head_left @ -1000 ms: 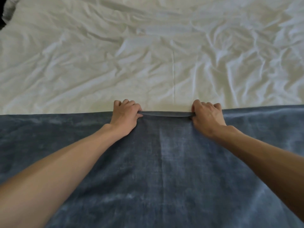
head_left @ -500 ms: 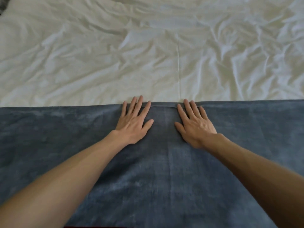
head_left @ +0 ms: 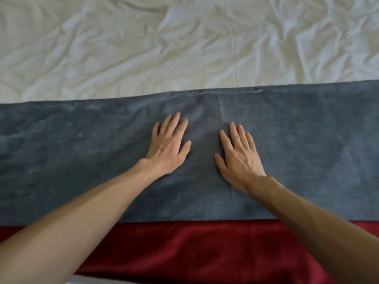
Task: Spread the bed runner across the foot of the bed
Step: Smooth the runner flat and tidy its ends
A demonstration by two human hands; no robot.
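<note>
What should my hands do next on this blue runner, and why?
Probably sweep both palms apart toward the sides. The left hand and right hand lie flat at the middle of the bed runner, and a faint crease shows just beyond them.

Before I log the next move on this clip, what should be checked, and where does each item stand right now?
1. Palms flat on the bed runner, both left hand and right hand: ok.
2. Runner smooth around the hands: ok.
3. Far edge lying flat: not ok, a small ridge sits at its middle.
4. Near edge straight against the red fabric: ok where the arms do not cover it.
5. Runner ends reaching both sides of the bed: cannot tell, out of frame.
</note>
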